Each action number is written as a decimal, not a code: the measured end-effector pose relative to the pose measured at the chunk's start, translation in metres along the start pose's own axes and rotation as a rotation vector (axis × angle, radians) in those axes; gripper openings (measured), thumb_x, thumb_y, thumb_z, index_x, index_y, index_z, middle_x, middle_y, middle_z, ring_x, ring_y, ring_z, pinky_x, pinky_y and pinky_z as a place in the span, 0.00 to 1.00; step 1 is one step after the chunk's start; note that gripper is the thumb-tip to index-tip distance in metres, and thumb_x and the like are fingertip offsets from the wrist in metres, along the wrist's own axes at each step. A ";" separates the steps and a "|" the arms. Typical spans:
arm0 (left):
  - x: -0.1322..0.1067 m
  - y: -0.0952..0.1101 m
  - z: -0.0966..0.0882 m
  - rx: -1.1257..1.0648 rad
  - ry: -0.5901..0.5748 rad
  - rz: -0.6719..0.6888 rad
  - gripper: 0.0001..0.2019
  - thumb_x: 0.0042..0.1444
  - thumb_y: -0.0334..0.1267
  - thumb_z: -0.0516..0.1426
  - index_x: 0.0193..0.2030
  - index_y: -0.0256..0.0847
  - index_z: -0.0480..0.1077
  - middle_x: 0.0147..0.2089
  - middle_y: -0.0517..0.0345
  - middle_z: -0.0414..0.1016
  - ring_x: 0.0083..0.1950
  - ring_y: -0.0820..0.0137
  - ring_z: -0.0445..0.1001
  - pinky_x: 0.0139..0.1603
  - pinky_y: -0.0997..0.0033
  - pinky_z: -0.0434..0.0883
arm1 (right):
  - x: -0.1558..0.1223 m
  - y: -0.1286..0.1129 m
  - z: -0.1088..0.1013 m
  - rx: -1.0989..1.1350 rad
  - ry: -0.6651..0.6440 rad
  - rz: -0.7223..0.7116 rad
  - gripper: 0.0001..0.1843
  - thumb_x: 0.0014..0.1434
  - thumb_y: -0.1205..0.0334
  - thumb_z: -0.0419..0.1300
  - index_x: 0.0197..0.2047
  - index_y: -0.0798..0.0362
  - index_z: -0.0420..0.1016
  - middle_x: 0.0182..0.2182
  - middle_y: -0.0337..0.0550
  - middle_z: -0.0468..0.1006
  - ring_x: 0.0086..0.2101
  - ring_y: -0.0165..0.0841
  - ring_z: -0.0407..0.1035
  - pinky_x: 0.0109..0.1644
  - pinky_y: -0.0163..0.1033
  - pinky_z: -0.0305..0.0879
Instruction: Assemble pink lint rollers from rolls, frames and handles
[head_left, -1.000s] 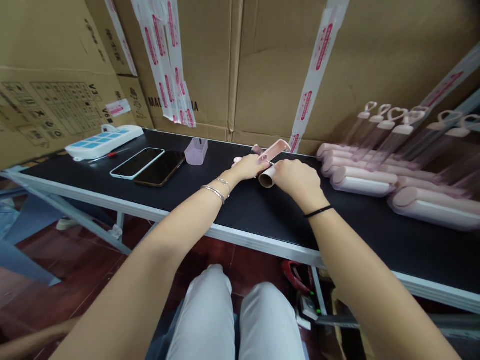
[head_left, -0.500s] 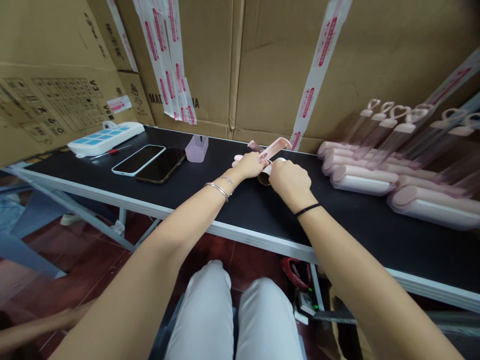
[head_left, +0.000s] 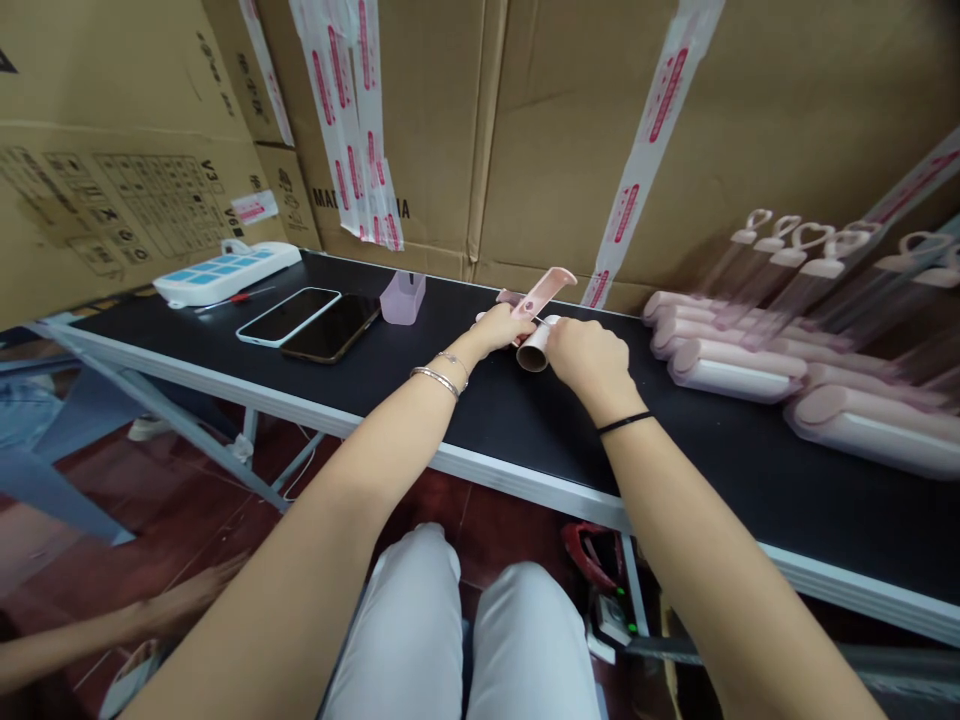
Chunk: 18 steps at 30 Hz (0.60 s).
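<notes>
My left hand (head_left: 501, 330) is closed around a pink part with a long curved plastic cover (head_left: 546, 292) that sticks up to the right. Beside it, my right hand (head_left: 592, 360) is a closed fist. A thin metal-looking shaft (head_left: 543, 321) runs from that fist toward the pink part; its handle is hidden in the fingers. Between the hands lies a white paper roll (head_left: 533, 354) with a brown cardboard core, its open end facing me. Whether the right fingers touch the roll cannot be made out.
Several pink-and-white rollers (head_left: 739, 370) with heart-shaped handles lie on the black table (head_left: 517, 430) at right. To the left are a lilac cup (head_left: 403, 300), two phones (head_left: 334, 328), a screwdriver (head_left: 238, 298) and a power strip (head_left: 229, 275). Cardboard (head_left: 435, 130) walls the back. Another person's arm (head_left: 97, 635) shows at lower left.
The view has shifted slightly, so the table things sit further right. The right hand has moved a little away from the roll's end, showing more of its core. Both hands keep their grip.
</notes>
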<state>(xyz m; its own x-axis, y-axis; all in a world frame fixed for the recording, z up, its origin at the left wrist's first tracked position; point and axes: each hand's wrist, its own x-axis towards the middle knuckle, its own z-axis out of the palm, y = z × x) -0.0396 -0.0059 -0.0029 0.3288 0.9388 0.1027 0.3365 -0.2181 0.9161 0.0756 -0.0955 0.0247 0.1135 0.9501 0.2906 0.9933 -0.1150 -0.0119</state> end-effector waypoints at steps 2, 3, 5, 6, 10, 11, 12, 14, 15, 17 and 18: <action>0.003 -0.003 -0.001 0.024 -0.007 -0.006 0.05 0.45 0.30 0.59 0.23 0.37 0.66 0.19 0.60 0.65 0.21 0.76 0.63 0.23 0.76 0.60 | 0.000 0.004 -0.003 0.009 0.003 0.029 0.21 0.63 0.61 0.43 0.46 0.58 0.75 0.41 0.63 0.77 0.42 0.47 0.74 0.43 0.46 0.67; 0.005 -0.004 -0.001 0.042 -0.011 -0.007 0.05 0.44 0.30 0.59 0.23 0.37 0.66 0.18 0.60 0.65 0.20 0.76 0.63 0.23 0.76 0.60 | 0.001 0.006 -0.004 0.016 0.005 0.045 0.21 0.64 0.61 0.43 0.47 0.58 0.75 0.41 0.63 0.77 0.42 0.47 0.74 0.43 0.47 0.67; 0.007 -0.005 -0.002 0.070 -0.017 -0.004 0.03 0.44 0.31 0.59 0.24 0.37 0.68 0.19 0.60 0.66 0.20 0.76 0.63 0.22 0.76 0.59 | 0.002 0.010 -0.006 0.033 0.012 0.066 0.21 0.64 0.60 0.44 0.47 0.57 0.75 0.41 0.62 0.77 0.43 0.48 0.73 0.44 0.48 0.66; 0.007 -0.006 -0.003 0.077 -0.020 -0.002 0.02 0.44 0.31 0.59 0.25 0.37 0.68 0.19 0.59 0.66 0.20 0.76 0.63 0.22 0.76 0.59 | 0.003 0.011 -0.007 0.043 0.014 0.066 0.21 0.63 0.60 0.44 0.47 0.57 0.75 0.41 0.62 0.77 0.43 0.48 0.73 0.44 0.48 0.66; 0.005 -0.004 -0.003 0.048 -0.040 -0.009 0.05 0.45 0.33 0.58 0.21 0.37 0.67 0.19 0.58 0.66 0.20 0.76 0.62 0.20 0.75 0.58 | 0.004 0.012 -0.007 0.074 0.014 0.037 0.19 0.62 0.61 0.46 0.45 0.55 0.77 0.40 0.59 0.77 0.42 0.48 0.73 0.44 0.47 0.66; 0.003 -0.003 -0.003 0.035 -0.043 -0.011 0.06 0.45 0.33 0.58 0.21 0.37 0.67 0.19 0.59 0.65 0.19 0.77 0.61 0.20 0.75 0.58 | 0.004 0.011 -0.007 0.077 0.017 0.035 0.19 0.62 0.61 0.46 0.44 0.55 0.77 0.40 0.58 0.77 0.42 0.48 0.73 0.44 0.47 0.66; 0.002 -0.002 -0.003 0.026 -0.047 -0.009 0.06 0.45 0.32 0.57 0.20 0.37 0.66 0.18 0.59 0.65 0.18 0.78 0.60 0.19 0.75 0.57 | 0.004 0.011 -0.006 0.079 0.021 0.035 0.19 0.62 0.61 0.46 0.44 0.55 0.77 0.40 0.58 0.77 0.42 0.48 0.73 0.43 0.48 0.66; 0.000 0.000 -0.002 0.003 -0.058 0.001 0.07 0.45 0.30 0.57 0.19 0.37 0.65 0.18 0.59 0.65 0.18 0.78 0.60 0.19 0.76 0.57 | 0.004 0.010 -0.005 0.081 0.026 0.035 0.19 0.62 0.61 0.45 0.44 0.55 0.77 0.40 0.58 0.77 0.42 0.48 0.73 0.43 0.47 0.66; 0.000 0.001 -0.002 -0.010 -0.065 0.002 0.07 0.45 0.29 0.56 0.19 0.37 0.65 0.18 0.59 0.65 0.19 0.78 0.61 0.19 0.76 0.58 | 0.004 0.009 -0.005 0.082 0.027 0.035 0.19 0.62 0.61 0.45 0.44 0.55 0.77 0.40 0.58 0.77 0.42 0.47 0.73 0.43 0.47 0.66; -0.001 0.002 -0.002 -0.042 -0.082 -0.006 0.05 0.45 0.28 0.56 0.21 0.36 0.65 0.19 0.59 0.66 0.20 0.78 0.63 0.20 0.77 0.59 | 0.004 0.010 -0.005 0.084 0.026 0.037 0.20 0.62 0.61 0.45 0.44 0.55 0.77 0.40 0.59 0.77 0.42 0.47 0.73 0.44 0.47 0.66; -0.001 0.002 -0.002 -0.052 -0.090 -0.011 0.05 0.45 0.28 0.56 0.22 0.36 0.66 0.20 0.59 0.66 0.21 0.78 0.63 0.21 0.77 0.59 | 0.004 0.010 -0.005 0.083 0.023 0.039 0.20 0.62 0.61 0.45 0.44 0.55 0.77 0.40 0.58 0.77 0.42 0.47 0.73 0.44 0.47 0.66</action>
<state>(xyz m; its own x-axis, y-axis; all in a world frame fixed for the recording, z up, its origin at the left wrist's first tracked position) -0.0412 -0.0070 -0.0006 0.4039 0.9129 0.0595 0.2955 -0.1918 0.9359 0.0856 -0.0945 0.0307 0.1521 0.9384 0.3103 0.9867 -0.1260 -0.1027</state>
